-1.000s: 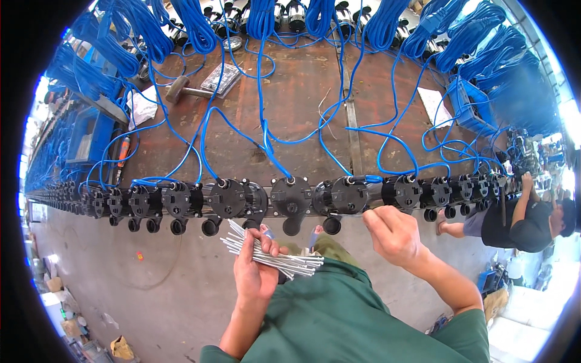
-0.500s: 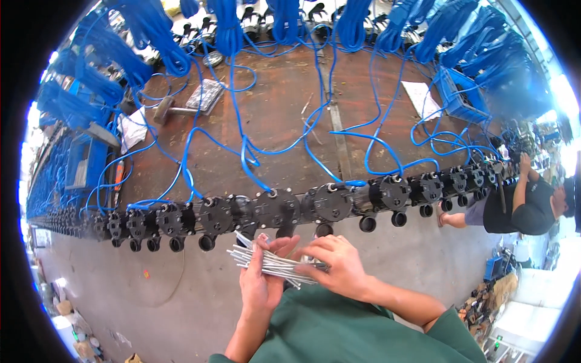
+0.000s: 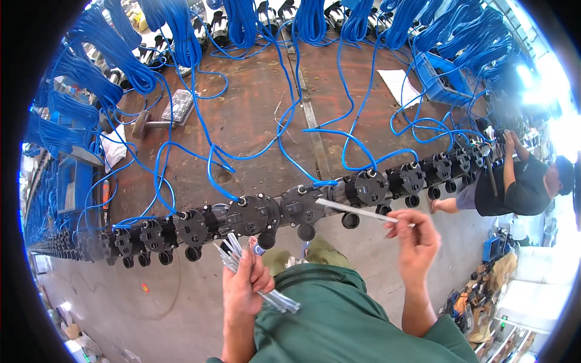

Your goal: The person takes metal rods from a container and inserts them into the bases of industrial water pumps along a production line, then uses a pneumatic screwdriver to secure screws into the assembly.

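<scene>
Left hand [image 3: 247, 285] at 7 o'clock grips a bundle of slim silver metal rods [image 3: 283, 302]; right hand [image 3: 419, 242] at 4 o'clock pinches a single silver metal rod [image 3: 357, 209].

Left fingers curl closed round the bundle, ends fanning out both sides; right thumb and fingertips press on the single rod near its outer end, its tip toward 9–10 o'clock, over the edge of a black round-faced housing [image 3: 301, 204] near dial centre; contact cannot be told. Beyond, a worn brown tabletop [image 3: 254, 130] crossed by blue cables [image 3: 209, 138]; brown-headed mallet [image 3: 140, 124] at 10, white paper sheet [image 3: 399, 88] and blue plastic crate [image 3: 442, 81] toward 2; blue cable coils [image 3: 310, 21] at 12.
</scene>
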`<move>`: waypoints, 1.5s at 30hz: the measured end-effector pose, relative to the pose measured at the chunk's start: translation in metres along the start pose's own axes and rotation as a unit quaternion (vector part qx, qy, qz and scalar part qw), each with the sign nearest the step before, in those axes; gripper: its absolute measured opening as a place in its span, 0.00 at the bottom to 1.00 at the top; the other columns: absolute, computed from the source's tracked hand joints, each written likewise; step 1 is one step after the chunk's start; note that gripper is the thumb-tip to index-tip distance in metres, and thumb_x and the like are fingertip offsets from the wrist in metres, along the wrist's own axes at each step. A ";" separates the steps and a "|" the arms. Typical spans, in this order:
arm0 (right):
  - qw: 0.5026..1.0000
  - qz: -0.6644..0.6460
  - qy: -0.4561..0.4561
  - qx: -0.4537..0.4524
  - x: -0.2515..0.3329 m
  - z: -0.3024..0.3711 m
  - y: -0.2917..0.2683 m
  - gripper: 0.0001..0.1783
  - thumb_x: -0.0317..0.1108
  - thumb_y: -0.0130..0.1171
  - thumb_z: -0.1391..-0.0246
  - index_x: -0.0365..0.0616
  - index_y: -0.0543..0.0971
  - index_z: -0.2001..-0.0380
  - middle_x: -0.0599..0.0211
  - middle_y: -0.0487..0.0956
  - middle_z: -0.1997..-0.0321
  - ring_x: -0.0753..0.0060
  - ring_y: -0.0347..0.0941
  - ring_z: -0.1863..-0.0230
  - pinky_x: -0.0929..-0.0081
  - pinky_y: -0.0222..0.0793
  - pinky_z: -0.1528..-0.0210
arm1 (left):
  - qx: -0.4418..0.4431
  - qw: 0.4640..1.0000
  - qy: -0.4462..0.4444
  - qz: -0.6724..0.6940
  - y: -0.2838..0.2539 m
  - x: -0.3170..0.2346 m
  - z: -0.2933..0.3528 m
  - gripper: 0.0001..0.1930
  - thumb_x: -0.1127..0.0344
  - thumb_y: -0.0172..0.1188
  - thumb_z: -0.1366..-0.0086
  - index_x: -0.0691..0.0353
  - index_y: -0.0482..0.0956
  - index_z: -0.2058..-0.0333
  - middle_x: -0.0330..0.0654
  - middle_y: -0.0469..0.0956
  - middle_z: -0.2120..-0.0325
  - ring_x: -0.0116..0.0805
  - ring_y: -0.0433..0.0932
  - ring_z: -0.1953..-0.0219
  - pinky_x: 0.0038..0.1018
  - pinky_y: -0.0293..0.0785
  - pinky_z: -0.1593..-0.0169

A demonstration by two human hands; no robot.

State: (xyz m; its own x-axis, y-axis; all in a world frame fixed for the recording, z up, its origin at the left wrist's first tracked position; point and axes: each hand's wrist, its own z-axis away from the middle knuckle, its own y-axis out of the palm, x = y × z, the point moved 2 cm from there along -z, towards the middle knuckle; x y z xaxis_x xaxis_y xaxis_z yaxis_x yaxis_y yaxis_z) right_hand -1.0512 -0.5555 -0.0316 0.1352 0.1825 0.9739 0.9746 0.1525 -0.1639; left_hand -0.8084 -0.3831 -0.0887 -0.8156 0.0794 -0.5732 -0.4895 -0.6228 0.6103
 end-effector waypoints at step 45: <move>0.946 0.100 -0.142 0.275 -0.032 0.011 0.043 0.08 0.31 0.73 0.51 0.44 0.85 0.67 0.63 0.82 0.74 0.61 0.79 0.73 0.68 0.73 0.73 | -0.077 0.984 0.135 0.083 0.068 0.067 -0.006 0.11 0.63 0.52 0.25 0.63 0.71 0.50 0.56 0.80 0.54 0.56 0.82 0.51 0.51 0.81 0.47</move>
State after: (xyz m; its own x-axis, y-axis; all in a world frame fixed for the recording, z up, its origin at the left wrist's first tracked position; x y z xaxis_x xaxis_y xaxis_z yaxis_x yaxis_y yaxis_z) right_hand -1.0153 -0.5444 -0.0719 0.1777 0.5027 0.8460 0.6839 0.5550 -0.4735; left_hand -0.8946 -0.4252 -0.0888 -0.7584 -0.2306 -0.6096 -0.2870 -0.7216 0.6301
